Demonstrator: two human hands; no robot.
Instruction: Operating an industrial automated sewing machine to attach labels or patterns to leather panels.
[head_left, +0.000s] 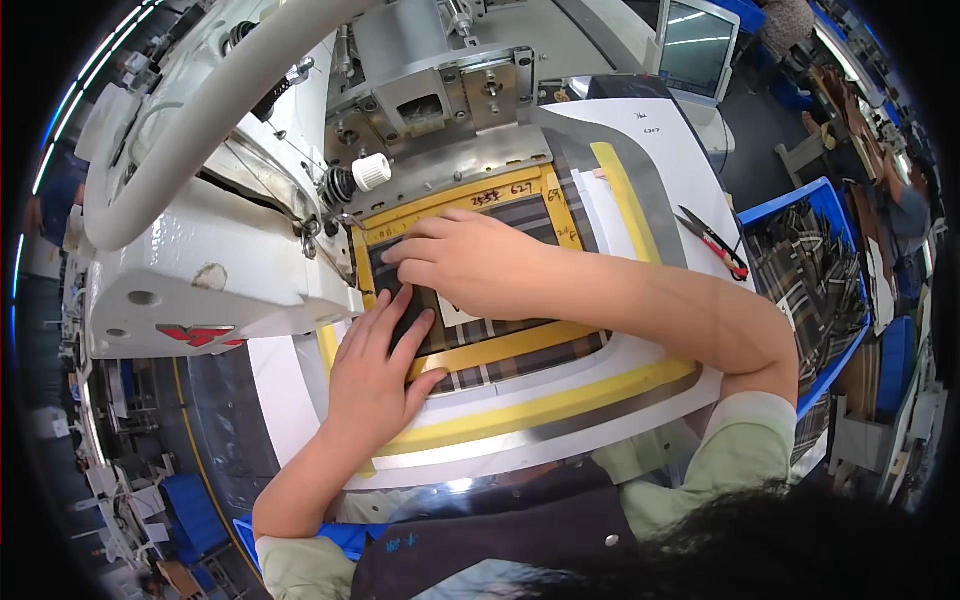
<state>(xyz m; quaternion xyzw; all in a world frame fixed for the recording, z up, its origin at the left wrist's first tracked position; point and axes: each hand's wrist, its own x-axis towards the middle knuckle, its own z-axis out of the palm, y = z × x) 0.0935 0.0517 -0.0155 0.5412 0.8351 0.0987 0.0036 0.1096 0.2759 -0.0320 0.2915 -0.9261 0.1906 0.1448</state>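
1. The left hand (368, 385) has its fingers (413, 336) spread and released, laid over the lower left corner of a yellow frame and onto the dark cloth inside it; its thumb points along the frame's lower edge.
2. The right hand (475, 262) reaches across from the right, fingers bent and tips down on the cloth just beside the left fingertips. Whether they pinch any of it, I cannot tell.
3. The plaid cloth (525, 213) lies within the yellow frame (500, 350), under both hands; some also shows past the frame's lower and right edges. A white piece (456, 313) shows partly beneath the right hand.
4. Strips of yellow tape (540, 408) run below and right of the frame, over white sheeting.
5. Along the frame's far edge sits a metal plate (460, 172); on the left stands a white machine (215, 275) with a white knob (373, 172).
6. Farther right, snips with red handles (718, 247) rest near a blue bin (840, 205) of plaid pieces (800, 260).
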